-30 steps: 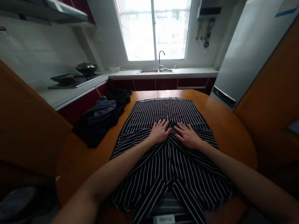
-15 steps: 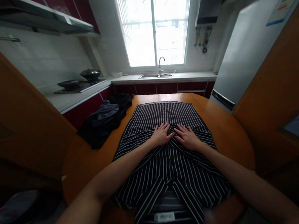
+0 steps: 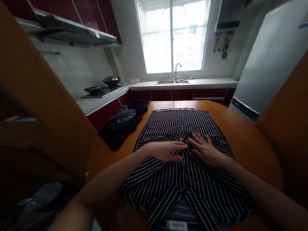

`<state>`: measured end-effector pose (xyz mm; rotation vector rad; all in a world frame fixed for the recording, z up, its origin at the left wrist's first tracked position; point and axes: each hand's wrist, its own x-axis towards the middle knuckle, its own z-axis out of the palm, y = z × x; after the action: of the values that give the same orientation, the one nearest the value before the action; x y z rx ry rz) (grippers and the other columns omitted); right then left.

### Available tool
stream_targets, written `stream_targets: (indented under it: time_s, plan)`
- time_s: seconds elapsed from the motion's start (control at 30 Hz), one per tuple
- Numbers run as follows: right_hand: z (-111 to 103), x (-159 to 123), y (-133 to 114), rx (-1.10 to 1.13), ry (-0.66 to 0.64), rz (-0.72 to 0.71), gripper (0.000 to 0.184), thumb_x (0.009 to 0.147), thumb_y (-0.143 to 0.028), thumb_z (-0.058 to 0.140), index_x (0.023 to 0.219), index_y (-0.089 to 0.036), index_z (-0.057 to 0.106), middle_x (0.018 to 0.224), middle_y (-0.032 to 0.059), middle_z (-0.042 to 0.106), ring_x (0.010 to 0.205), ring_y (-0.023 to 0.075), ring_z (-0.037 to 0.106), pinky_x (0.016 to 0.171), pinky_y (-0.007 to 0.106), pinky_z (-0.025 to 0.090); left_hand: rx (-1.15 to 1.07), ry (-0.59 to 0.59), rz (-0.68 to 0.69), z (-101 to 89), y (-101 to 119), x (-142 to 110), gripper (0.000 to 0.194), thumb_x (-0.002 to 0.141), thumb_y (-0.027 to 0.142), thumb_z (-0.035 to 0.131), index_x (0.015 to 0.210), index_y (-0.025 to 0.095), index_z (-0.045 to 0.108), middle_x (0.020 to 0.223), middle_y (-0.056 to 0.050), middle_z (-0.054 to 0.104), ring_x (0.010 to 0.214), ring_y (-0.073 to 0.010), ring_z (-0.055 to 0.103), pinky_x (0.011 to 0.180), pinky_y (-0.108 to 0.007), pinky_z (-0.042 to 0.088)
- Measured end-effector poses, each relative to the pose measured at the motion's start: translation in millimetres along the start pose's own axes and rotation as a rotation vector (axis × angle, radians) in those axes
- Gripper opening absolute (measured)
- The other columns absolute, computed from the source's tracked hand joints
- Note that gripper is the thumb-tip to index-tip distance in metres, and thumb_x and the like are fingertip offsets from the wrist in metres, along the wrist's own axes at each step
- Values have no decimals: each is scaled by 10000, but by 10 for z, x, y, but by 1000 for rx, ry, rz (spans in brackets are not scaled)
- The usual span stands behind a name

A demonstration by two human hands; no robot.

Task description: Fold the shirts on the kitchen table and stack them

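Observation:
A black shirt with white stripes (image 3: 169, 123) lies spread on the round wooden table (image 3: 257, 150), its collar and label toward me. Both sleeves are folded inward across the front, their cuffs meeting near the middle. My left hand (image 3: 165, 150) is over the left sleeve, fingers stretched out and pointing right; whether it touches the cloth I cannot tell. Flat on the right sleeve near its cuff rests my right hand (image 3: 207, 151), fingers spread. Neither hand holds anything.
A heap of dark clothes (image 3: 120, 126) lies at the table's left edge. Beyond are a counter with a sink (image 3: 172, 82), a stove with pans (image 3: 111, 80), and a fridge (image 3: 271, 62) at the right.
My left hand has turned from lying flat on the sleeve to pointing right, edge-on. The right hand stays on its sleeve. The camera view has swung left.

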<state>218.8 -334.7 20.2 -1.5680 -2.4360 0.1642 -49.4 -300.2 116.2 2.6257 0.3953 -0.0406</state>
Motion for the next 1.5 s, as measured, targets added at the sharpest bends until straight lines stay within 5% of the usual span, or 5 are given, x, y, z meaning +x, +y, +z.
stream_targets:
  time_s: [0.23,0.47,0.87,1.2,1.5]
  plan:
    - [-396,-1004,-648,219,-130,-380,615,1005,-282,510,1575,-356,291,1644,21,276,1519,236,213,1238,540,152,-174,-52,37,415,477,-936,654,931,370,687,1526,318,423,1554,-46,456,1463,-246,373,1190,-384,336]
    - [-292,-1484,-783,273,-239,-353,850,900,-426,691,1597,-336,213,1631,79,285,1494,299,279,1218,588,192,-172,-101,-122,1047,712,-1265,1100,739,482,835,1606,328,177,1665,-69,174,1531,-351,133,1234,-604,81]
    - [-283,-1594,-831,230,-161,-423,585,905,-279,673,1466,-320,511,1493,83,520,1409,281,435,1193,545,290,-149,125,-135,1175,705,-1398,557,996,202,539,1522,345,420,1566,-33,434,1465,-239,359,1230,-480,255]
    - [-171,-1437,-805,560,-45,99,205,1001,-328,491,990,-240,676,910,21,701,839,191,660,757,318,532,-335,377,-541,1111,610,-1280,383,986,392,525,673,177,576,684,24,516,655,-127,473,617,-235,379]
    - [-24,-1333,-863,568,53,313,214,938,-330,521,1111,-249,618,759,-15,668,673,181,642,643,299,501,-374,478,-706,1171,598,-1118,406,931,409,558,1280,202,573,687,52,552,621,-145,509,599,-239,379]
